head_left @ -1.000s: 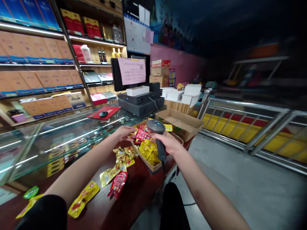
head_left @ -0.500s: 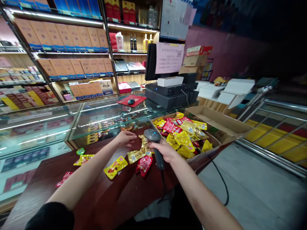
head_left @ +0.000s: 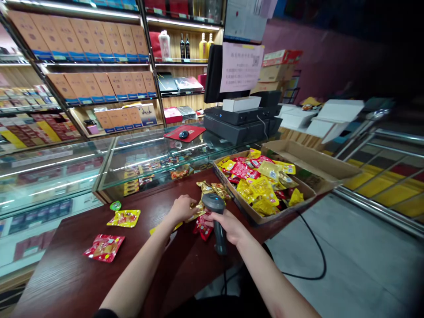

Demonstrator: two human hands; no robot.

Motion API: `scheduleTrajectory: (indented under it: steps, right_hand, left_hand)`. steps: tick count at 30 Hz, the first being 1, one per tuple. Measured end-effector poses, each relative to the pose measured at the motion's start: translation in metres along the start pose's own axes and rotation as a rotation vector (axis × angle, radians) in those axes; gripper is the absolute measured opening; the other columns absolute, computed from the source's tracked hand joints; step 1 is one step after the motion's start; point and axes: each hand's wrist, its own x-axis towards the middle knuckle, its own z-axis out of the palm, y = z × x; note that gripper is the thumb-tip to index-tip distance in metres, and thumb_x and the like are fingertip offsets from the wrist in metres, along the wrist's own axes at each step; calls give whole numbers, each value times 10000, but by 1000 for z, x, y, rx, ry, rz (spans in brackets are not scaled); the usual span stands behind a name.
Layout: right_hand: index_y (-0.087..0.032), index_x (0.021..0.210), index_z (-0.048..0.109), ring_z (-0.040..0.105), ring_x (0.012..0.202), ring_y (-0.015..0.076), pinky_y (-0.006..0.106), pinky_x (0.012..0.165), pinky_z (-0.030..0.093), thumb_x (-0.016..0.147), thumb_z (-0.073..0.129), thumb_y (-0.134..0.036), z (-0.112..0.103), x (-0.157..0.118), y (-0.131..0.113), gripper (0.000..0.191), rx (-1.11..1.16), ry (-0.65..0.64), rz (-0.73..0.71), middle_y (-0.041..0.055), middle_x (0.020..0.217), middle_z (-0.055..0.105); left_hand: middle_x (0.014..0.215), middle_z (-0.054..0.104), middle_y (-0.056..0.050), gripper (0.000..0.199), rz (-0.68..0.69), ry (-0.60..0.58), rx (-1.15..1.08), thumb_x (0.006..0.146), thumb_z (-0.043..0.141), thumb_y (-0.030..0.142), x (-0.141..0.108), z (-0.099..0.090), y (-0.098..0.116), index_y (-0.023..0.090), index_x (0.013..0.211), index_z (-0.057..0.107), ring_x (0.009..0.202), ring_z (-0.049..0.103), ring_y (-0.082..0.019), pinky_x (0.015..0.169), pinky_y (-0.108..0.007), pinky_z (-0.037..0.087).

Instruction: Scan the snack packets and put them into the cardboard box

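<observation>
My right hand is wrapped around the dark grey handle of a barcode scanner, held upright over the table with a blue light on its head. My left hand has its fingers curled down onto the edge of a gold snack packet, left of the scanner. Below the scanner head lies a red snack packet, partly hidden by my right fingers. More gold packets lie behind the scanner. A yellow packet is mostly covered by my left wrist.
An open cardboard box of snack packets stands at the right. On the left of the table lie a yellow packet, a red packet and a small green item. A glass display case borders the back; the scanner's cable loops at right.
My left hand has moved forward and right, down to the gold packet. The scanner is lower over the red packet. The view has tilted down, and the left-hand packets are uncovered.
</observation>
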Motion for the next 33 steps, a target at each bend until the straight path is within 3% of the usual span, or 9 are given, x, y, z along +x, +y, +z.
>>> scheduleTrajectory:
  steps: [3, 7, 12, 16, 21, 25, 29, 33]
  right_hand:
    - [-130, 789, 648, 657, 674, 131, 287, 752, 550, 598, 679, -94, 1, 2, 0, 197, 8, -5, -7, 30, 748, 669]
    - [-137, 774, 648, 656, 686, 135, 279, 734, 546, 595, 681, -106, 2, 3, -1, 184, 31, -3, -28, 28, 750, 669]
    - [-150, 807, 663, 654, 698, 141, 258, 711, 527, 601, 713, -169, 5, 0, -5, 212, 16, -37, -90, 17, 735, 680]
    - [-172, 830, 684, 656, 787, 171, 266, 745, 508, 586, 714, -181, 6, -4, -15, 246, -57, -56, -172, 14, 791, 704]
    - [-171, 841, 694, 634, 927, 218, 310, 821, 482, 584, 707, -180, 0, -10, -24, 258, -138, -35, -260, 30, 865, 711]
    - [-169, 852, 692, 628, 955, 218, 323, 862, 470, 604, 709, -200, -3, -23, -25, 250, -144, 4, -291, 37, 896, 706]
    - [-149, 873, 674, 657, 876, 232, 344, 756, 522, 585, 746, -269, -2, -38, -16, 321, -71, -57, -191, 69, 924, 694]
    - [-122, 786, 638, 666, 682, 197, 297, 565, 523, 617, 722, -336, -3, -42, -2, 285, -96, -67, -113, 64, 754, 682]
  left_hand:
    - [802, 670, -71, 274, -31, -29, 8, 724, 604, 429, 0, -2, 5, 206, 817, 734, 814, 583, -217, 706, -269, 388]
    - [645, 629, -16, 301, -120, -110, -216, 689, 625, 439, 0, -10, 0, 160, 749, 719, 682, 571, -161, 603, -227, 362]
    - [779, 677, -43, 441, -198, -89, -637, 604, 715, 449, -2, -14, -9, 114, 890, 689, 728, 604, -172, 637, -239, 418]
    - [804, 683, -70, 448, -208, -90, -905, 549, 788, 404, -4, -19, -5, 124, 863, 634, 703, 622, -157, 645, -246, 449]
    - [815, 695, -88, 470, -225, -111, -1094, 511, 837, 376, -2, -24, 8, 138, 845, 608, 670, 643, -149, 609, -238, 462]
    - [800, 702, -69, 493, -289, -57, -1191, 483, 859, 345, 5, -17, 14, 143, 846, 593, 613, 635, -128, 539, -209, 441]
    - [766, 696, -39, 494, -349, -4, -1280, 473, 866, 320, 13, -8, 17, 149, 842, 584, 593, 628, -118, 499, -190, 433]
    - [791, 693, -41, 490, -371, 18, -1365, 459, 873, 278, 24, -3, 17, 145, 829, 581, 657, 645, -135, 565, -230, 503]
